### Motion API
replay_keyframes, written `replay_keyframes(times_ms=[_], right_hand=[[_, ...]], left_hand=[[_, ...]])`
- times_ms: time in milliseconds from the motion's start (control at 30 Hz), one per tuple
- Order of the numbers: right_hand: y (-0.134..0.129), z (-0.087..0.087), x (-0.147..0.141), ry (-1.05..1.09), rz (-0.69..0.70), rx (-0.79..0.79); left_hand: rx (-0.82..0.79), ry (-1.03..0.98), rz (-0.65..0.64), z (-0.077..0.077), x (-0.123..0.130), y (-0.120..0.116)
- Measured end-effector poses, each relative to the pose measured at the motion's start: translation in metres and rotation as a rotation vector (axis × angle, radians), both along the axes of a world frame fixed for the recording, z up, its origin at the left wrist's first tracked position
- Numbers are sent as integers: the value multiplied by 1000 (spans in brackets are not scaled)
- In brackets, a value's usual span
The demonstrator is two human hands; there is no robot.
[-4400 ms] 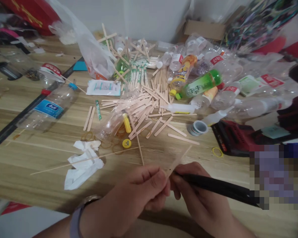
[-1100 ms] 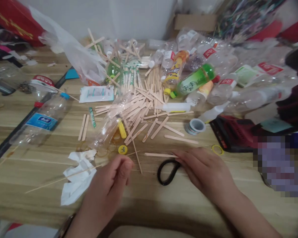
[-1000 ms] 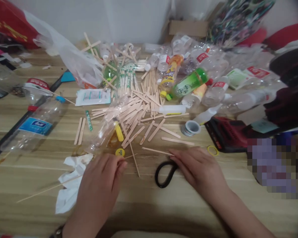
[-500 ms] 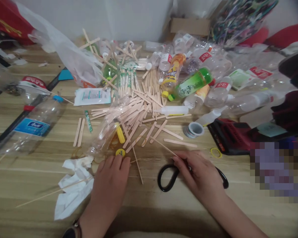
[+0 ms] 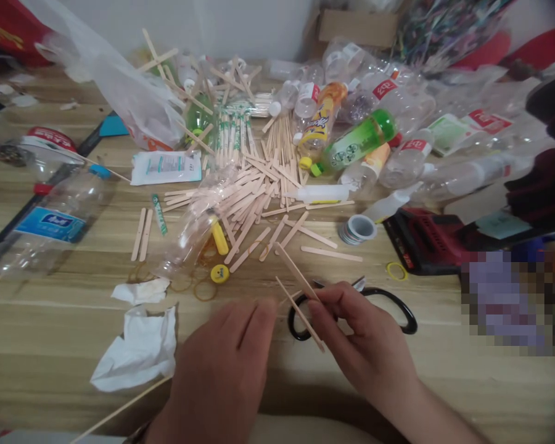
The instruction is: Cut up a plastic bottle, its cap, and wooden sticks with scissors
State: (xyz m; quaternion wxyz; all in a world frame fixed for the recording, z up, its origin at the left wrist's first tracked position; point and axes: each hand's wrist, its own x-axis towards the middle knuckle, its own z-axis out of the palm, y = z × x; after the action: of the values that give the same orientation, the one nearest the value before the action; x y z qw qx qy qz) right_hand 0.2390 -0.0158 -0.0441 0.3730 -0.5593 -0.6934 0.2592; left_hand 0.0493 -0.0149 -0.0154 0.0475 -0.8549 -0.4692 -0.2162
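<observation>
Between its thumb and fingers my right hand (image 5: 358, 333) grips a wooden stick (image 5: 296, 270) that points up and left. A second thin stick (image 5: 300, 313) lies slanted between my two hands; what supports it is unclear. My left hand (image 5: 231, 351) is blurred, its fingers curled together, and what it may hold is hidden. A long thin skewer (image 5: 124, 408) sticks out to the left from beneath my left forearm. Black-handled scissors (image 5: 393, 296) lie on the table under and beside my right hand.
Many loose wooden sticks (image 5: 247, 200) lie at the centre, with plastic bottles (image 5: 361, 142) behind them. A tape roll (image 5: 358, 229) and a red-black power tool (image 5: 430, 240) sit at the right. White tissue (image 5: 139, 348), a clear bottle (image 5: 50, 222) and a yellow cap (image 5: 219, 274) are at the left.
My left hand has moved right, towards my right hand, and the long skewer has shifted down and right. The stick in my right hand now shows its flat, wide side. The view has shifted slightly.
</observation>
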Motion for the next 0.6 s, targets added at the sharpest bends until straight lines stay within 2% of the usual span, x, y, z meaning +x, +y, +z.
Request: replay_keyframes(times_ms=[233,433,600], right_hand=[[0,-2,0,-82,27,62],[3,2,-1,-178,79,241],[5,3,0,-261,180,373]], left_hand=[[-14,-3,39,0,0,-2],[-35,-14,33,-2,1,-2],[-25,-20,30,-1,1,-1]])
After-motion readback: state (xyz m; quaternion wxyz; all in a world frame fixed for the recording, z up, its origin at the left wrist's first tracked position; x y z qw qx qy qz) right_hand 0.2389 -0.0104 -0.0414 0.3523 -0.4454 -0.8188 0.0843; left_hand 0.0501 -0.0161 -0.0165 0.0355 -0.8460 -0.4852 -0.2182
